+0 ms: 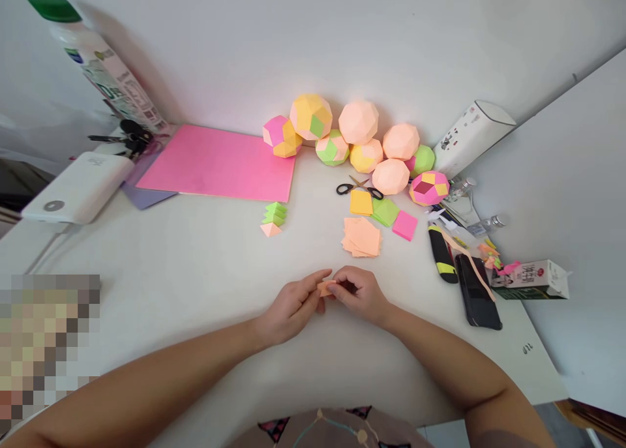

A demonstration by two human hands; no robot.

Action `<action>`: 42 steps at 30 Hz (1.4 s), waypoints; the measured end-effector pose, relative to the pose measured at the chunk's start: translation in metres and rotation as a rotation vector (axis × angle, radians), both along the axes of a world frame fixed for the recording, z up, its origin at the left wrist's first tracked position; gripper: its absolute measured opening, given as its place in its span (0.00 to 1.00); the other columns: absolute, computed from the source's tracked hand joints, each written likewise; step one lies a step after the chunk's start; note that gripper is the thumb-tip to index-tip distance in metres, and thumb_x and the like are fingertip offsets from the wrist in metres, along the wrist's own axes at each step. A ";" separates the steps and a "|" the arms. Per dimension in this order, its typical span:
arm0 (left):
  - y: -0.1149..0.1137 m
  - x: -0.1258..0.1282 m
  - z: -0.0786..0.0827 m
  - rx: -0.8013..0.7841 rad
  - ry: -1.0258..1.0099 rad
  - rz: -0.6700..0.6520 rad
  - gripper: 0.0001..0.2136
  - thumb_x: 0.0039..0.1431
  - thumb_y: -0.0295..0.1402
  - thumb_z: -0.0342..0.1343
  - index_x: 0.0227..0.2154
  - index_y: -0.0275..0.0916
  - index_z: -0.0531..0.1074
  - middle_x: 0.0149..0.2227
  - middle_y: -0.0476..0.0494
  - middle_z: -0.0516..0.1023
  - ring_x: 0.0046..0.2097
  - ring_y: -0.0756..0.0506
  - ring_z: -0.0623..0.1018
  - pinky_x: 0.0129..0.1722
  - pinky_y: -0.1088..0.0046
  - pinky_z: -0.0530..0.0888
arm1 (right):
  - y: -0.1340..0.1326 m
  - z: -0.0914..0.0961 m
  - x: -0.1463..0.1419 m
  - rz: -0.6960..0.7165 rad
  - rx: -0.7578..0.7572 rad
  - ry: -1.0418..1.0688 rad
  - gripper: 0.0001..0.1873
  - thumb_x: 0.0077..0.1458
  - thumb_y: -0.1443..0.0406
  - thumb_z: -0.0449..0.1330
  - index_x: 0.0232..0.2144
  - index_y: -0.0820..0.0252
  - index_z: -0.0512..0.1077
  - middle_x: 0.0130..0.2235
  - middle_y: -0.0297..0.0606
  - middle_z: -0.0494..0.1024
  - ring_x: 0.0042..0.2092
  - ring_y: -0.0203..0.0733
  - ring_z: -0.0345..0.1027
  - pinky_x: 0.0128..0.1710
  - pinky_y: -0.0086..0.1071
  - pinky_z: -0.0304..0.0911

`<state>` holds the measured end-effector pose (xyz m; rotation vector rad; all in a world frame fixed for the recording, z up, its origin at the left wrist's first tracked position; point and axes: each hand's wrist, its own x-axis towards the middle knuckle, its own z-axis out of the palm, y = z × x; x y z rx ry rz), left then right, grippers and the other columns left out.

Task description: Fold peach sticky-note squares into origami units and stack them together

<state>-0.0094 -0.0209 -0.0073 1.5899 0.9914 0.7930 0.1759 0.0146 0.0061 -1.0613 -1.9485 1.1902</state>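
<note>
My left hand (pixel 292 306) and my right hand (pixel 358 293) meet over the white table (pixel 186 278), both pinching one small folded peach paper piece (pixel 325 287) between fingertips. Just beyond the hands lies a loose stack of peach paper squares (pixel 362 237). Behind it are orange (pixel 360 202), green (pixel 385 210) and pink (pixel 405 225) square stacks. A pile of folded green units with one peach unit (pixel 272 218) sits to the left.
Several paper polyhedron balls (pixel 359 141) line the wall, with black-handled scissors (pixel 359 188) before them. A pink sheet (pixel 220 162), white power bank (pixel 78 187) and spray bottle (pixel 100 63) lie left. A phone (pixel 476 290), marker (pixel 443 253) and small carton (pixel 531 280) lie right.
</note>
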 end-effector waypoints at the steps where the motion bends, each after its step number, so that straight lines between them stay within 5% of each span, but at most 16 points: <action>1: 0.000 0.000 0.000 -0.005 0.010 0.000 0.20 0.64 0.33 0.36 0.57 0.39 0.55 0.29 0.47 0.74 0.32 0.48 0.73 0.37 0.68 0.71 | 0.001 0.000 0.000 0.014 -0.017 0.004 0.10 0.56 0.61 0.56 0.26 0.61 0.68 0.26 0.36 0.71 0.26 0.33 0.61 0.25 0.27 0.60; 10: 0.001 0.001 0.007 -0.074 -0.034 0.019 0.19 0.62 0.32 0.40 0.56 0.39 0.56 0.30 0.47 0.73 0.31 0.49 0.72 0.34 0.70 0.71 | 0.002 0.005 0.004 0.039 -0.302 0.104 0.11 0.56 0.60 0.57 0.27 0.62 0.67 0.26 0.35 0.70 0.26 0.33 0.60 0.25 0.28 0.59; 13: 0.002 0.003 0.014 -0.169 -0.048 0.032 0.12 0.59 0.31 0.45 0.44 0.37 0.67 0.29 0.47 0.71 0.28 0.50 0.69 0.27 0.75 0.67 | 0.003 0.004 0.005 0.026 -0.334 0.167 0.11 0.56 0.60 0.57 0.26 0.62 0.66 0.25 0.32 0.67 0.25 0.31 0.57 0.25 0.27 0.56; 17: 0.004 0.004 0.019 -0.207 -0.023 0.060 0.08 0.59 0.33 0.47 0.30 0.36 0.68 0.23 0.51 0.67 0.24 0.52 0.64 0.23 0.77 0.62 | 0.005 0.002 0.006 0.030 -0.351 0.211 0.11 0.56 0.61 0.57 0.26 0.62 0.65 0.24 0.30 0.63 0.24 0.30 0.53 0.24 0.26 0.52; 33: 0.005 0.005 0.023 -0.166 -0.006 0.075 0.13 0.59 0.38 0.47 0.25 0.36 0.67 0.22 0.52 0.64 0.24 0.53 0.61 0.22 0.78 0.60 | 0.002 0.004 0.004 0.079 -0.312 0.134 0.15 0.55 0.57 0.56 0.24 0.62 0.64 0.22 0.29 0.61 0.23 0.30 0.51 0.22 0.26 0.51; 42: 0.004 0.005 0.016 -0.136 0.020 0.113 0.13 0.59 0.39 0.47 0.25 0.36 0.66 0.20 0.53 0.64 0.22 0.53 0.61 0.21 0.78 0.59 | -0.002 0.000 0.003 0.085 -0.159 0.024 0.04 0.52 0.66 0.57 0.27 0.61 0.65 0.24 0.30 0.64 0.24 0.30 0.55 0.22 0.25 0.54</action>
